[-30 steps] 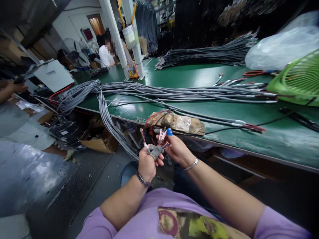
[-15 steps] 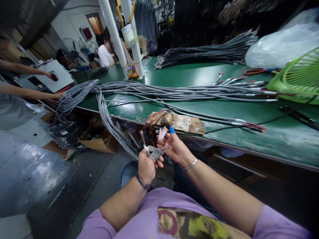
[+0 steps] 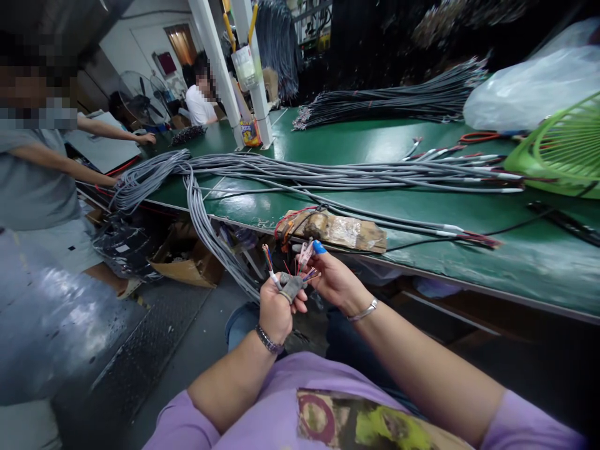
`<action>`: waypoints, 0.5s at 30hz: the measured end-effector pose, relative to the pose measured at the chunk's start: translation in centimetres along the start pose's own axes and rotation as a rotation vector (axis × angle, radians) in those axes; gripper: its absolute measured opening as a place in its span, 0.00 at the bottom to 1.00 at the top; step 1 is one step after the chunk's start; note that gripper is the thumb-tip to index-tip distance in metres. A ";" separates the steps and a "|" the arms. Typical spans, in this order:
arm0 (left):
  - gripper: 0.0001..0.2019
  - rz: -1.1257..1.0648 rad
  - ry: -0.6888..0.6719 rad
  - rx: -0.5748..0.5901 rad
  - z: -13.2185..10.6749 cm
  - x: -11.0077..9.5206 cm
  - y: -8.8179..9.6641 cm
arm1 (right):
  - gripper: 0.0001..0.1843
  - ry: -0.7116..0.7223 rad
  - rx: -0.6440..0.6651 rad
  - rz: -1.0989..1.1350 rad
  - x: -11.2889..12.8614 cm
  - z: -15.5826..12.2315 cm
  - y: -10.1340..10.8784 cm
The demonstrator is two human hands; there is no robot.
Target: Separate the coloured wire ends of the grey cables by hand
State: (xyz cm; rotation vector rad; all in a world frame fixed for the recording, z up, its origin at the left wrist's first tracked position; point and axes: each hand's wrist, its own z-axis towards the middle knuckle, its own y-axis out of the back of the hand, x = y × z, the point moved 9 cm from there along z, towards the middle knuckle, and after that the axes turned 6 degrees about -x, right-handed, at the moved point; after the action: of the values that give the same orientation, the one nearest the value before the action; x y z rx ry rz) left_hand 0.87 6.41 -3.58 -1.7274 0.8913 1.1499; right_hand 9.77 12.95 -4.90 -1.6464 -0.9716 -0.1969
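Observation:
My left hand [image 3: 277,306] is closed around a grey cable, with grey coverings on its fingertips. A white-sleeved cable end [image 3: 273,278] with coloured wires stands up out of this fist, and a fan of thin coloured wires [image 3: 310,275] pokes out toward the other hand. At those wires, my right hand [image 3: 334,275] pinches with its fingers drawn together; the thumb has a blue tip cover and another finger a pale, pink-marked wrap. Exactly which strands it grips is partly hidden. Just beyond both hands, a worn wooden block [image 3: 344,231] rests at the bench edge.
Long grey cables [image 3: 262,167] run along the green bench [image 3: 375,140], some drooping over its front edge. Black cable bundles [image 3: 389,100], a clear plastic bag [image 3: 529,87] and a green basket [image 3: 557,144] lie farther back. At left, a co-worker [image 3: 37,169] touches the coiled cables.
The co-worker at left has leaned into view, one hand moving right along the bench. My right thumb has shifted slightly left; both my hands stay close together at the wires.

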 end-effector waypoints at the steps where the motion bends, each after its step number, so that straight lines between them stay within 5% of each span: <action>1: 0.16 -0.001 0.001 0.002 0.1 0.0 0.0 | 0.16 0.006 0.000 0.001 0.0 0.1 0.0; 15: 0.13 0.016 -0.026 0.041 0.6 0.2 -0.5 | 0.20 0.036 0.012 0.014 0.2 0.4 -0.1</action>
State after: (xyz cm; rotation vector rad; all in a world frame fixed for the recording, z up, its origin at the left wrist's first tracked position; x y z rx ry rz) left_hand 1.14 7.11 -3.79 -1.6713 0.9082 1.1548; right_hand 9.67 13.36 -4.79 -1.6331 -0.9327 -0.2105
